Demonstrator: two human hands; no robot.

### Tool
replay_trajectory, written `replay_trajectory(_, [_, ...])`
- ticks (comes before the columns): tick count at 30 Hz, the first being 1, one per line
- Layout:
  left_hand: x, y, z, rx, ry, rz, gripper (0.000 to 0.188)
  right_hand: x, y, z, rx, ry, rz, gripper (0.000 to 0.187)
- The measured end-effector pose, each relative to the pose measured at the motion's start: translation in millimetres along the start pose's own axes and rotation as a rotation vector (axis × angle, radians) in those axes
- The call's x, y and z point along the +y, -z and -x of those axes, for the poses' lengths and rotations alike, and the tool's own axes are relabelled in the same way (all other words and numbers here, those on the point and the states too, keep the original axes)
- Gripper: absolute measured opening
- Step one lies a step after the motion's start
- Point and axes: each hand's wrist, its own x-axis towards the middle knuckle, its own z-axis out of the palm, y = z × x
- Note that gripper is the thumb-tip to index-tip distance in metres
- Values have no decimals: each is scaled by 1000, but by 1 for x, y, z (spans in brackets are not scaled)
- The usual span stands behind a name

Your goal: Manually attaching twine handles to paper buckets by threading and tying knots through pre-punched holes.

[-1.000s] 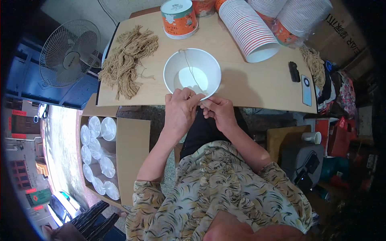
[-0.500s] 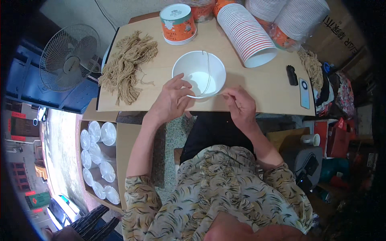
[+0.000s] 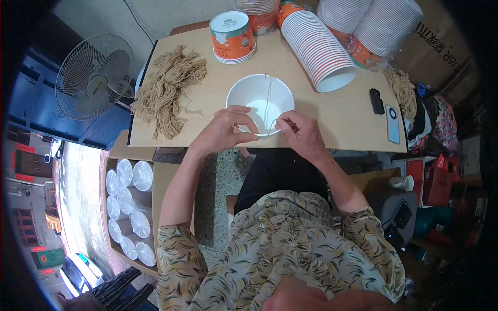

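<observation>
A white paper bucket (image 3: 244, 96) stands near the table's front edge, its mouth tilted toward me. A thin tan cord (image 3: 268, 101) crosses its inside from the far rim to the near rim. My left hand (image 3: 228, 129) grips the near-left rim between thumb and fingers. At the near-right rim my right hand (image 3: 303, 137) is closed in a pinch on the cord's end. Left of the bucket lies a heap of tan cords (image 3: 168, 93). Beyond it an orange-and-green printed bucket (image 3: 232, 44) stands upside down.
A nested stack of white buckets (image 3: 315, 49) lies back right, near plastic-wrapped stacks (image 3: 386, 28). A black object (image 3: 376, 101) and a phone (image 3: 393, 124) lie at the right edge. A fan (image 3: 95, 78) stands left, above a carton (image 3: 170, 181) of wrapped white stacks.
My right hand has moved left and inward over the near rim with the cord. The left hand's thumb and fingers have shifted right along the rim.
</observation>
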Motion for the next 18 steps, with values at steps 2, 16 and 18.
replay_trajectory(2, [1,3,-3,-17,17,104,13,-3,1,1,17,-21,42,16])
replay_trajectory(16, [27,-29,-11,303,257,755,13,-38,-8,9,-61,358,218,7])
replay_trajectory(18, [19,-31,-10,253,310,793,15,-47,-8,8,-92,408,208,5])
